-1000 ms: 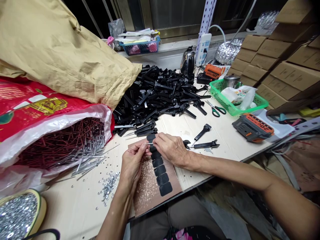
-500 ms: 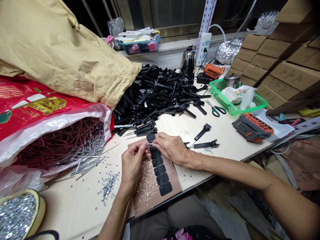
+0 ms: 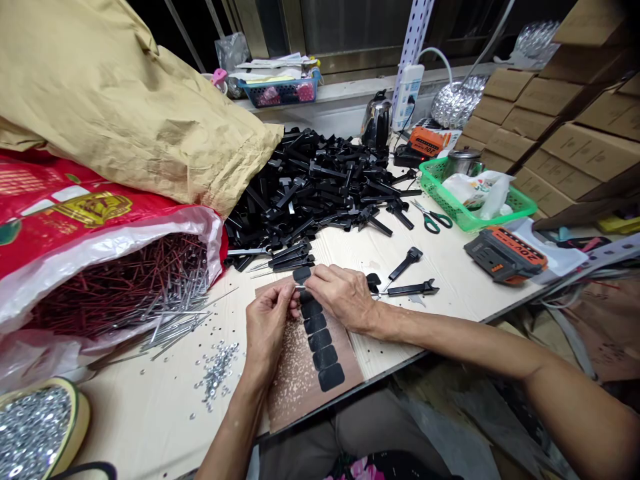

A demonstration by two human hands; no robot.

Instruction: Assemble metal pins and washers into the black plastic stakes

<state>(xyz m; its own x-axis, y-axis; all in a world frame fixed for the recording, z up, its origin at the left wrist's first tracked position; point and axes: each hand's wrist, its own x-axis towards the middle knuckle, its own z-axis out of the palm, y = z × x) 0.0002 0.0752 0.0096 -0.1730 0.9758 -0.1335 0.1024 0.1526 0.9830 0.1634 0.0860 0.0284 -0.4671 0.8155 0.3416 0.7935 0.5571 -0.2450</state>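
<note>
Above a brown sheet (image 3: 290, 403), my two hands meet over a row of black rounded squares (image 3: 325, 357). The fingertips of my left hand (image 3: 267, 323) pinch one end of a thin metal rod (image 3: 301, 287). My right hand (image 3: 345, 298) is closed around the rod's other side. A black plastic end (image 3: 373, 280) shows just beyond my right hand; whether it belongs to the held piece I cannot tell. Two black plastic handles lie to the right, a nearer one (image 3: 413, 289) and a farther one (image 3: 406, 263). Small metal washers (image 3: 217, 370) are scattered left of my left hand.
A heap of black plastic parts (image 3: 320, 177) covers the back. Metal rods (image 3: 175, 327) spill from a red bag (image 3: 100, 193) at left, near a tub of washers (image 3: 83, 417). Scissors (image 3: 431, 221), a green basket (image 3: 525, 207) and a battery pack (image 3: 505, 255) lie right.
My hands have shifted only slightly, the left a little to the right. The fingers of my right hand are curled a bit more, and the black end beside it shows more.
</note>
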